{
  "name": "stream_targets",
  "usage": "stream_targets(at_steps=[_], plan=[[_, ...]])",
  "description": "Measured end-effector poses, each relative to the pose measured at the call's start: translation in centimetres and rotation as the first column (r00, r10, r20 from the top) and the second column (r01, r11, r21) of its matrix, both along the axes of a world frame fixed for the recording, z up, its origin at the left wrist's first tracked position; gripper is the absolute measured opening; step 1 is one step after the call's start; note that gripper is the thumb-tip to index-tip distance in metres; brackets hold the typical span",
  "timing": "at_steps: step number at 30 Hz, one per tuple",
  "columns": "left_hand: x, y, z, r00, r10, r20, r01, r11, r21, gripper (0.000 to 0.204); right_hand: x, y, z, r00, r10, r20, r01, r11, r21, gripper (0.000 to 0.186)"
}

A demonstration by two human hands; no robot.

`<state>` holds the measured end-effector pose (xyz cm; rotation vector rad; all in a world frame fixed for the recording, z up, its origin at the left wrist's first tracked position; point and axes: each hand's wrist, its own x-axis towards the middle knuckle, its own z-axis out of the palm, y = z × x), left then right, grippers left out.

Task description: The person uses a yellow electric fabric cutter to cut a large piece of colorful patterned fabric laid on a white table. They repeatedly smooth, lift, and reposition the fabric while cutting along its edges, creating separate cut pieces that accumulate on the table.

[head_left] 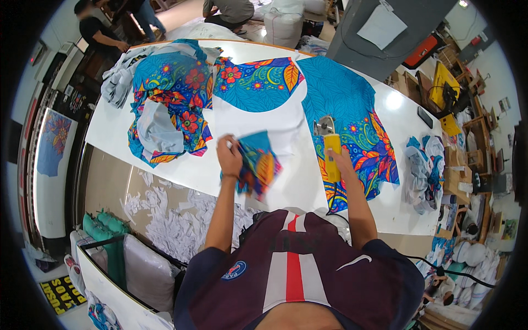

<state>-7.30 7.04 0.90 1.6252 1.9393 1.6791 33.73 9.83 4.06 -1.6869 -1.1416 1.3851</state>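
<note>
cloth (260, 165), a small, brightly printed piece in teal, orange and purple, hangs blurred above the white tabletop (300, 190), one edge gripped in the left hand's (230, 156) curled fingers; from here it looks light and limp, best pinched by an edge. the right hand (344, 163) wraps a yellow, metal-headed handheld cutter (332, 147), probably heavier, rigid, best held round its body.

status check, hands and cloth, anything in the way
Left grip holding small floral cloth piece. Right grip on yellow cutter, over large floral panel. Black cord trailing at panel's near end.
</note>
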Motion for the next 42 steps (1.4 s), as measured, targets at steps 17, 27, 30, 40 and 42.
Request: stream_targets(at_steps=[17, 27, 30, 40, 42], plan=[[6.3, -5.4, 0.4, 0.619, -0.785, 0.023, 0.256, 0.174, -0.951, 0.054, 18.5, -12.4, -1.3, 0.948, -0.316, 0.022, 0.314, 0.947, 0.069, 0.034], [5.5, -6.7, 1.3, 0.718, -0.695, -0.04, 0.503, 0.557, -0.661, 0.069, 16.6, -14.4, 3.1, 0.946, -0.176, 0.271, 0.153, 0.983, 0.102, 0.031], [5.7, -6.0, 0.7, 0.75, -0.584, -0.31, 0.193, 0.642, -0.742, 0.099, 13.3, -15.1, 3.0, 0.975, -0.052, 0.217, 0.061, 0.998, -0.033, 0.032], [6.6, -6.1, 2.0, 0.787, -0.554, -0.271, 0.355, 0.766, -0.535, 0.082, 7.3, -17.9, 3.4, 0.929, 0.065, 0.365, -0.025, 0.993, -0.113, 0.05], [9.6, -6.8, 2.1, 0.693, -0.716, -0.088, 0.588, 0.631, -0.506, 0.064, 6.7, -18.2, 3.7, 0.92, 0.053, 0.388, -0.005, 0.992, -0.124, 0.053]])
